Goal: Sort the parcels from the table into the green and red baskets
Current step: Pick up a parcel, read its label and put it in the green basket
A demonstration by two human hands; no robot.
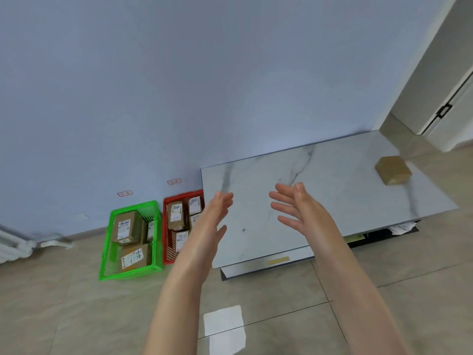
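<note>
One brown cardboard parcel lies near the far right edge of the white marble table. My left hand and my right hand hover over the table's left part, palms facing each other, fingers straight, holding nothing. On the floor left of the table stand a green basket with three labelled parcels and a red basket with several labelled parcels, partly hidden by my left forearm.
A pale blue wall runs behind the table and baskets, with two small red labels above them. A white paper sheet lies on the tiled floor near me. A white radiator pipe sits far left, a door far right.
</note>
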